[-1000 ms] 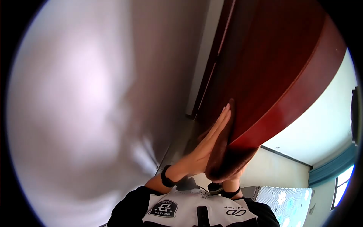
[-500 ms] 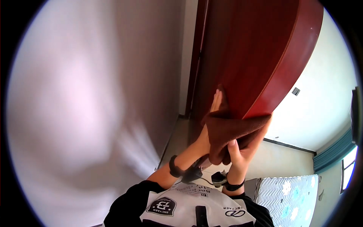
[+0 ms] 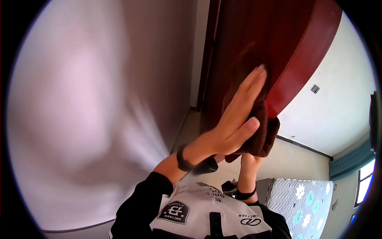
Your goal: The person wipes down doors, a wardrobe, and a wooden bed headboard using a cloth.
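A brown cloth [image 3: 267,137] is folded around the edge of a dark red wooden door [image 3: 274,36]. My left hand [image 3: 240,115] lies against the door's broad face, fingers straight and close together, thumb apart, with part of the cloth beneath it. Low on the other side of the door's edge is my right hand [image 3: 250,162]. Its wrist and lower palm show under the cloth, while its fingers are hidden behind the fabric.
A pale wall [image 3: 159,59] rises close on the left. At lower right stands a patterned mattress [image 3: 302,203], with a teal curtain [image 3: 350,159] by a window beyond it. A small switch plate [image 3: 315,89] is on the white wall at right.
My left hand has moved up and right over the door's face, its thumb now showing. The cloth has shifted with it, and my right thumb has gone out of sight behind the fabric.
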`<act>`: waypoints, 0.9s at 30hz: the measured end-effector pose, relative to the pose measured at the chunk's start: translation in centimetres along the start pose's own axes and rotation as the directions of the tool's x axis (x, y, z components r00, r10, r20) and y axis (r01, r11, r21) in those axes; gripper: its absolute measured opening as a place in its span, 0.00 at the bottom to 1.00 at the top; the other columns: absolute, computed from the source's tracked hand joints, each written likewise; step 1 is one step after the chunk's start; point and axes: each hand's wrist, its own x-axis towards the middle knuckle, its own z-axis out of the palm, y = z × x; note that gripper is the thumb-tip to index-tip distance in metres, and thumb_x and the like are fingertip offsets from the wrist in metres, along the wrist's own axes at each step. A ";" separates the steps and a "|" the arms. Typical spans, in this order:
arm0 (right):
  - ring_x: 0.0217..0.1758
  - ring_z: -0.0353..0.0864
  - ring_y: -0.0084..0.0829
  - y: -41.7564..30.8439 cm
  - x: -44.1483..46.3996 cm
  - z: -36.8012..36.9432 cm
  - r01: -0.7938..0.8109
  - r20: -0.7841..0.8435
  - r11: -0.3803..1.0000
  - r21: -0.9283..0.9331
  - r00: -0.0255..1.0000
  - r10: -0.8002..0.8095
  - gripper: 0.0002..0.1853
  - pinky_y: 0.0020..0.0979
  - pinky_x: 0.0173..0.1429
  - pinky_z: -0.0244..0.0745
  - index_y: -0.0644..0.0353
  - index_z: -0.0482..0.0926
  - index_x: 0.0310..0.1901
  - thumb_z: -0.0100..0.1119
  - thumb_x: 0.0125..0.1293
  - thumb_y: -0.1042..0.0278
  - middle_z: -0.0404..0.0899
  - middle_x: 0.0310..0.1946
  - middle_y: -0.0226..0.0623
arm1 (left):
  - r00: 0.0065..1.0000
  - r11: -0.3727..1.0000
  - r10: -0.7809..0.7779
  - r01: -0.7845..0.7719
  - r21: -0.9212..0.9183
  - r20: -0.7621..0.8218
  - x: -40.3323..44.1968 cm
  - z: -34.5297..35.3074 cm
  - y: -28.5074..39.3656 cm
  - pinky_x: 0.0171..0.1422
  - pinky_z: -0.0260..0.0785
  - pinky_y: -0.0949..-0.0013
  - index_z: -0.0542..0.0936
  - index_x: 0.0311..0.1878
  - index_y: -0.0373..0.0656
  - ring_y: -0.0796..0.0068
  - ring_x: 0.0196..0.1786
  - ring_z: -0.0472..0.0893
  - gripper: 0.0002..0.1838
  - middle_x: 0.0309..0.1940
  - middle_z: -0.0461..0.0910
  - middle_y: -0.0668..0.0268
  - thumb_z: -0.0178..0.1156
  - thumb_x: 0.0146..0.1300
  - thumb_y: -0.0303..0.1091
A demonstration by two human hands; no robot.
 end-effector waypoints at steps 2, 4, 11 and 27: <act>0.57 0.66 0.32 0.3 -0.2 -0.1 0.018 0.005 0.999 -0.033 1.000 -0.018 0.37 0.29 0.61 0.60 0.65 0.54 0.65 0.59 0.53 0.68 0.65 0.55 0.41 | 0.996 0.996 0.088 -0.088 -0.011 0.030 0.7 -0.1 -0.7 0.73 0.36 0.57 0.47 0.70 0.31 0.50 0.73 0.44 0.35 0.71 0.43 0.49 0.36 0.69 0.50; 0.62 0.63 0.33 0.7 -0.4 0.2 0.026 0.019 0.994 0.103 0.999 -0.028 0.40 0.31 0.64 0.57 0.66 0.51 0.66 0.61 0.55 0.67 0.61 0.60 0.42 | 0.998 0.999 0.051 -0.052 0.004 0.019 0.0 0.0 -2.2 0.74 0.36 0.58 0.47 0.70 0.33 0.50 0.73 0.44 0.35 0.72 0.43 0.50 0.35 0.69 0.50; 0.68 0.55 0.39 2.2 -1.3 0.4 0.129 -0.021 0.984 -0.122 0.991 -0.132 0.47 0.36 0.69 0.50 0.67 0.45 0.68 0.65 0.53 0.63 0.54 0.65 0.48 | 0.891 0.889 -0.451 0.444 -0.110 -0.050 -7.5 1.5 -7.7 0.75 0.32 0.64 0.45 0.71 0.38 0.62 0.75 0.40 0.31 0.73 0.40 0.56 0.32 0.71 0.45; 0.64 0.61 0.35 4.5 1.9 0.4 0.054 -0.009 0.980 0.190 0.999 -0.053 0.49 0.37 0.66 0.55 0.65 0.49 0.65 0.67 0.48 0.53 0.58 0.61 0.42 | 0.995 0.967 -0.096 0.100 -0.234 0.028 -0.2 -1.3 -5.1 0.74 0.28 0.56 0.43 0.71 0.35 0.55 0.75 0.36 0.46 0.73 0.34 0.50 0.37 0.63 0.64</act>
